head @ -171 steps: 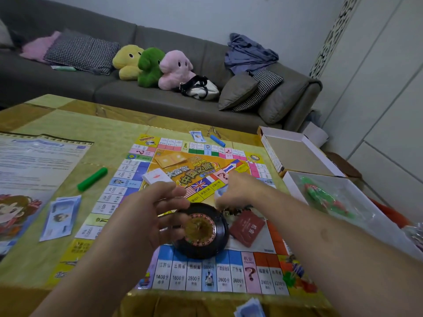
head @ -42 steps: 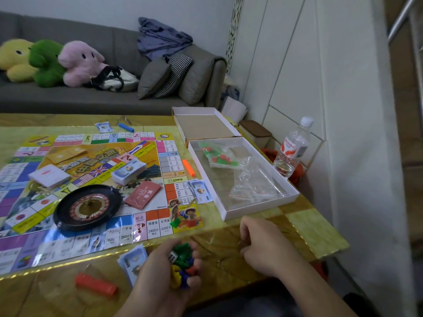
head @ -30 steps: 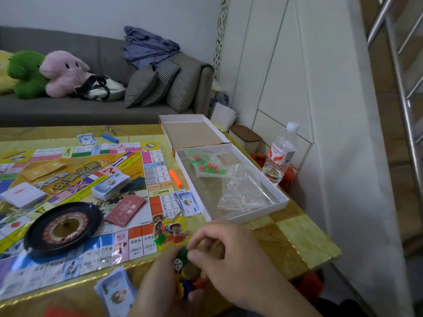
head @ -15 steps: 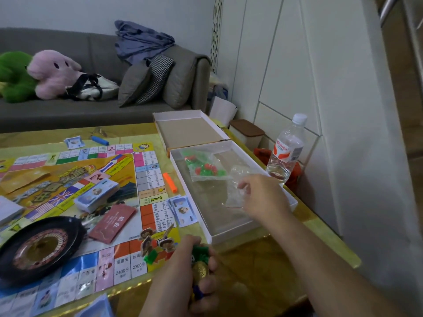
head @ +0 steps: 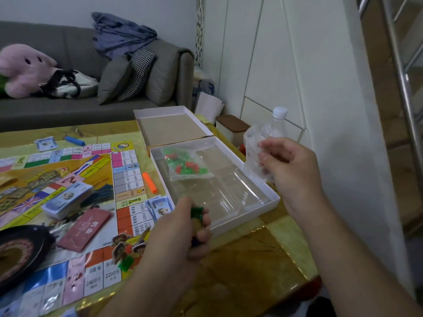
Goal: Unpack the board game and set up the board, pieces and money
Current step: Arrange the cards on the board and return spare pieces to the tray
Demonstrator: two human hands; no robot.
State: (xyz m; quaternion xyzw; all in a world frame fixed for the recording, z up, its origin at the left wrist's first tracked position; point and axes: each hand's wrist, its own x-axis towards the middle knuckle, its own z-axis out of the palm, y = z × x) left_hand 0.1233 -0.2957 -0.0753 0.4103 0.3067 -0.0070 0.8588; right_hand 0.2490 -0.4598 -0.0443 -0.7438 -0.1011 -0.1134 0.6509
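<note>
The wheel (head: 16, 255) sits on the board (head: 68, 277) at the counter's (head: 263, 259) left edge, with a red card deck (head: 85, 228) just beside it and a stack of money (head: 67, 202) farther in. The board lies open and flat over the left part of the counter, so that much looks done; cards, wheel and some money are out. A blue stick (head: 74, 140) lies near the far edge, an orange stick (head: 150, 182) just off the board's right side, and a few more notes (head: 159, 208) beside the tray. Cardboard figures (head: 126, 245) stand at the board's near right corner

The left hand (head: 176, 239) hovers over the near edge, its fingers (head: 202, 236) curled tight around a clutch of small pieces (head: 196, 212); green and a bit of blue show between them, the rest hidden. Those, I'd guess, are not yet placed. Behind it the tray (head: 273, 200) holds a sealed bag of red and green houses (head: 186, 167), unopened, well apart from either hand. The box lid (head: 160, 110) lies beyond, toward the far right corner

The right hand (head: 290, 170) is raised above the tray's right rim, fingers (head: 269, 145) pinching a crumpled clear bag (head: 253, 154); whether anything is in it I cannot tell. A bottle (head: 277, 120) stands behind it, off the counter's right edge. Left to do, by my reckoning: pieces, houses, sorting the money
</note>
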